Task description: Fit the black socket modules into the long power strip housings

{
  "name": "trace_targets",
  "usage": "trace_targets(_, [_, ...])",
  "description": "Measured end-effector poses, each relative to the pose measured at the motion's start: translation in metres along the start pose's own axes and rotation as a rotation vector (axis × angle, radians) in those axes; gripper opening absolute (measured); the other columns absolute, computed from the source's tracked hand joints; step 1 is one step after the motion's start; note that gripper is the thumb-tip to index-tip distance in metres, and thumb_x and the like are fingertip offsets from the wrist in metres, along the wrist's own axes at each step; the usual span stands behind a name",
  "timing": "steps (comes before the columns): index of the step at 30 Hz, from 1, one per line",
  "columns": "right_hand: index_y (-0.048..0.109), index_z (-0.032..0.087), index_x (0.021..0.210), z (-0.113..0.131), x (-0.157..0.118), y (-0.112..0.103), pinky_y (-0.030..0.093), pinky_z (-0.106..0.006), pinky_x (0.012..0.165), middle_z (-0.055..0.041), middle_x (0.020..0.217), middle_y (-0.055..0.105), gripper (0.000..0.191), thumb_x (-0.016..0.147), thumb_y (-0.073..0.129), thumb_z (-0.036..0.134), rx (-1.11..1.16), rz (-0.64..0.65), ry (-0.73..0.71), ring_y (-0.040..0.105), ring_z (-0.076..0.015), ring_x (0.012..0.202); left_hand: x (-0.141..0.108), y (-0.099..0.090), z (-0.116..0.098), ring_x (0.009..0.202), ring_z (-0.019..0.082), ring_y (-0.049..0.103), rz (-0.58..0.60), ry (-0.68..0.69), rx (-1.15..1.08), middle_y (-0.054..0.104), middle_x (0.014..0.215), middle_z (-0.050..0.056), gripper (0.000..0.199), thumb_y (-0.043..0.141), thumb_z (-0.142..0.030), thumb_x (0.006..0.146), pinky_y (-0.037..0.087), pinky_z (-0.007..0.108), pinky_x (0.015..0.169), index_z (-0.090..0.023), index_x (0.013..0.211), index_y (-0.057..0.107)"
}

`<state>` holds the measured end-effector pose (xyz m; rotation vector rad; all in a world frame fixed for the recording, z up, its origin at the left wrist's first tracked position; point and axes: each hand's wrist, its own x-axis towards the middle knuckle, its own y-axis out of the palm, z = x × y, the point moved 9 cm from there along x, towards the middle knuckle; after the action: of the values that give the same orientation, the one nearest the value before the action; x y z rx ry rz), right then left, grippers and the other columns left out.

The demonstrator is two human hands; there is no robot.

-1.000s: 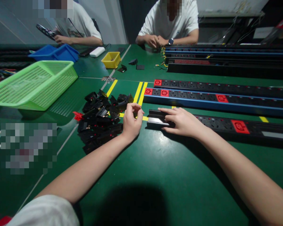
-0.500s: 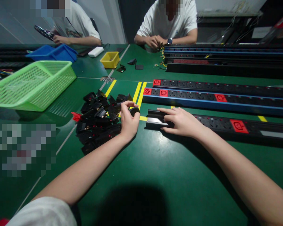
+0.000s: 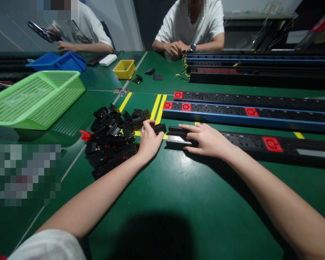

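Note:
Between the thumb and fingers of my left hand (image 3: 149, 139) is a small black socket module (image 3: 159, 128), held just off the open left end of a black power strip housing (image 3: 176, 138). My right hand (image 3: 206, 141) lies over that housing with its fingers gripping the two side walls. Bare metal shows inside the channel's end. To the right of my hand, sockets fill the same strip, among them a red socket (image 3: 272, 143). A heap of black socket modules (image 3: 111, 137) lies left of my left hand, with a red piece (image 3: 85, 135) at its edge.
Behind the housing lie a blue-sided power strip (image 3: 222, 116) and another black strip (image 3: 233, 96). A green basket (image 3: 62, 104), blue bins (image 3: 70, 62) and a yellow bin (image 3: 124, 70) stand at the left and back. Two people in white shirts sit across the table.
My left hand has moved slightly right, bringing the black socket module closer to the housing's end. The module now shows more fully. My right hand keeps its place on the housing.

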<state>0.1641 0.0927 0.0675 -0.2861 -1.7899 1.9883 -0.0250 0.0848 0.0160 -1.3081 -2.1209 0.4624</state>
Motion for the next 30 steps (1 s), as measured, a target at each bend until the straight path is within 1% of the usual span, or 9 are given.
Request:
trace_targets(5, [0.066,0.020,0.079,-0.001,0.000,0.002,0.047,-0.045,0.082,-0.0065,0.149,0.049,0.022,0.084,0.064,0.042,-0.006,0.012,0.005,0.063,-0.0275,0.095,0.001,0.001,0.000,0.103,0.024,0.056,0.000,0.004,0.000,0.051,0.104,0.006,0.048,0.063,-0.016,0.072,0.043,0.047,0.096,-0.023,0.109,0.033])
trace_targets(10, [0.066,0.020,0.081,-0.002,-0.001,0.003,0.047,-0.045,0.082,-0.0061,0.149,0.048,0.025,0.086,0.061,0.043,-0.020,0.017,0.007,0.063,-0.0275,0.095,0.002,0.002,0.001,0.104,0.024,0.056,0.005,0.004,-0.012,0.052,0.106,0.007,0.047,0.063,-0.017,0.074,0.043,0.047,0.095,-0.023,0.109,0.033])
trace_targets(13, [0.067,0.020,0.082,-0.002,-0.001,0.003,0.048,-0.045,0.081,-0.0060,0.149,0.049,0.025,0.086,0.061,0.043,-0.022,0.014,0.006,0.063,-0.0274,0.093,0.003,0.004,0.005,0.102,0.022,0.057,0.022,-0.012,-0.046,0.053,0.105,0.006,0.048,0.065,-0.019,0.074,0.044,0.046,0.095,-0.024,0.110,0.033])
trace_targets(16, [0.067,0.020,0.082,-0.001,-0.001,0.003,0.047,-0.045,0.081,-0.0061,0.149,0.049,0.024,0.086,0.061,0.043,-0.031,0.015,0.002,0.063,-0.0273,0.093,0.004,0.005,0.008,0.103,0.020,0.058,0.026,-0.015,-0.127,0.053,0.106,0.005,0.048,0.068,-0.023,0.076,0.045,0.043,0.095,-0.024,0.110,0.034])
trace_targets(19, [0.067,0.020,0.081,0.000,-0.001,0.003,0.047,-0.044,0.080,-0.0056,0.150,0.048,0.024,0.086,0.061,0.043,-0.044,0.018,0.003,0.063,-0.0266,0.092,0.006,0.003,0.009,0.105,0.019,0.059,-0.003,-0.014,-0.232,0.054,0.108,0.004,0.047,0.071,-0.027,0.077,0.046,0.037,0.093,-0.024,0.109,0.037])
trace_targets(24, [0.068,0.020,0.082,0.001,0.000,0.001,0.047,-0.045,0.080,-0.0067,0.148,0.049,0.022,0.085,0.063,0.042,-0.031,0.012,-0.001,0.063,-0.0270,0.091,0.010,-0.002,0.007,0.102,0.017,0.059,-0.053,0.007,-0.317,0.056,0.107,0.003,0.035,0.069,-0.033,0.081,0.049,0.030,0.084,-0.024,0.106,0.046])
trace_targets(30, [0.067,0.020,0.080,0.001,0.000,0.001,0.048,-0.044,0.080,-0.0062,0.149,0.049,0.023,0.085,0.063,0.041,-0.038,0.013,-0.005,0.062,-0.0265,0.090,0.010,-0.001,-0.001,0.103,0.017,0.062,-0.003,0.036,-0.402,0.061,0.108,0.004,0.029,0.064,-0.037,0.086,0.051,0.032,0.089,-0.024,0.108,0.053])
